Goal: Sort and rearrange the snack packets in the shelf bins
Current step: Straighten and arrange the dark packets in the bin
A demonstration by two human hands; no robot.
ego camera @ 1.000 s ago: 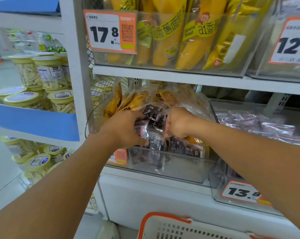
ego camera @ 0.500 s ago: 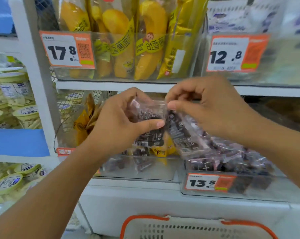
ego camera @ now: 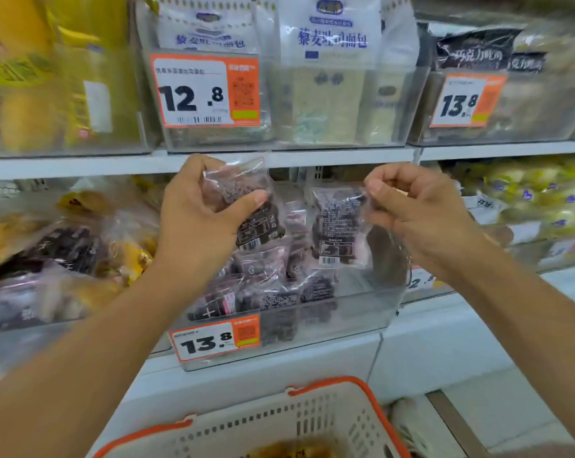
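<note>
My left hand (ego camera: 200,216) grips a clear packet of dark snacks (ego camera: 246,206), thumb across its front. My right hand (ego camera: 418,209) pinches the top corner of a second dark snack packet (ego camera: 337,226), which hangs down with its barcode showing. Both are held above a clear shelf bin (ego camera: 362,309) tagged 13.8 that contains several more dark packets (ego camera: 266,292). To the left, another bin (ego camera: 64,328) holds mixed yellow and dark packets (ego camera: 68,246).
The upper shelf carries clear bins of white bread bags (ego camera: 329,61) tagged 12.8, yellow bags (ego camera: 31,94) at left and dark bags (ego camera: 477,51) at right. Yellowish packets (ego camera: 527,200) fill the bin on the right. A white basket with an orange rim (ego camera: 372,401) sits below.
Both hands lifted dark packets out of the mixed left bin and carried them rightward over the 13.8 bin. The hands have moved apart, and my view has shifted right.
</note>
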